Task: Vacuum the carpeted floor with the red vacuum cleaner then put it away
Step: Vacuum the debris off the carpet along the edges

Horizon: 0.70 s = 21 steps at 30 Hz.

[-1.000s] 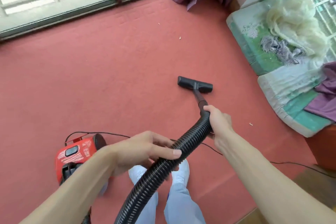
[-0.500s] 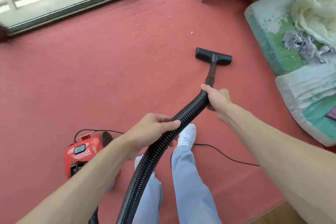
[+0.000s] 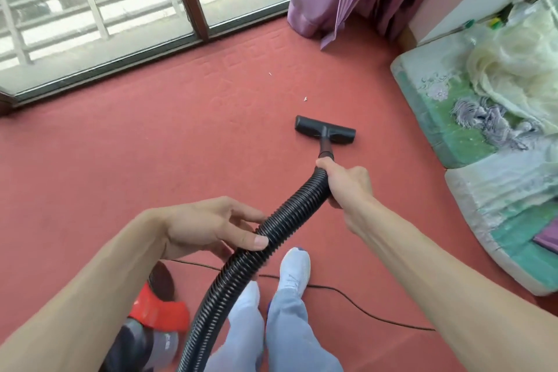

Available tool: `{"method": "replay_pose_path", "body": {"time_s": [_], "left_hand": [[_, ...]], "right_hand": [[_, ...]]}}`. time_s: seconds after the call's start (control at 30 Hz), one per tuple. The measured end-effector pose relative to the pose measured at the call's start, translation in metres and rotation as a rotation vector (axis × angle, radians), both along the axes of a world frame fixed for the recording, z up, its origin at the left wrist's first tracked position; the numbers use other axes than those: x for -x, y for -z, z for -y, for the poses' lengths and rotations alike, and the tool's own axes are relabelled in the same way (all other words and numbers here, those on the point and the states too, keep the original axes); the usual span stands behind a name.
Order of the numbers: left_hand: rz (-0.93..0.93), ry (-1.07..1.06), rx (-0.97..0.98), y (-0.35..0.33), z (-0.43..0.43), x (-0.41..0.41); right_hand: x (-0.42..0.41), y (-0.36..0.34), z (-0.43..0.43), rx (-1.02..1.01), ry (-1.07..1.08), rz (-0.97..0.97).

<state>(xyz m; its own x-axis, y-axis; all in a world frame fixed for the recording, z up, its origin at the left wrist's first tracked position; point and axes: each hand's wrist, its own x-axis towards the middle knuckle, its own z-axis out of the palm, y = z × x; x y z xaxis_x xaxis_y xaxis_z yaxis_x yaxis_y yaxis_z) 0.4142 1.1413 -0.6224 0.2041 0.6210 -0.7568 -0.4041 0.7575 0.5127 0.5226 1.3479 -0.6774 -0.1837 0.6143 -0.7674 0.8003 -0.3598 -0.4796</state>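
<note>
Entry: carpet pass under way, both hands on the hose.

I am seeing the right hand (image 3: 347,184) clamping round the hose (image 3: 290,217) near its front end, and the left hand (image 3: 211,226) pinching it lower down. The floor head (image 3: 325,131) is lying on the carpet (image 3: 151,160) at 12 o'clock, with a crumb (image 3: 305,98) just beyond. I am advising a slow, flat push over it. The red vacuum cleaner (image 3: 160,311) is sitting at 7 o'clock, blurred. I am finding no containers; the mattress (image 3: 428,118) at 3 o'clock is bearing pale netting (image 3: 513,75).

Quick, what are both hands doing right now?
Left hand: holds the black vacuum hose loosely.
Right hand: grips the hose's front end.
</note>
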Motion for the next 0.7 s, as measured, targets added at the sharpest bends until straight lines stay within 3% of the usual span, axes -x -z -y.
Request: {"method": "replay_pose_path", "body": {"time_s": [0.3,0.53,0.7], "left_hand": [[-0.059,-0.134,0.127,0.043,-0.001,0.006],[-0.172,-0.182,0.139,0.068,-0.001,0.047],[-0.018,-0.084,0.024,0.052,0.040,0.079]], "right_hand": [[0.054,0.044,-0.004,-0.015,-0.226,0.084],[0.102,0.065,0.010,-0.054,-0.146,0.057],[0.112,0.034,0.058,-0.104,-0.035,0.074]]}}
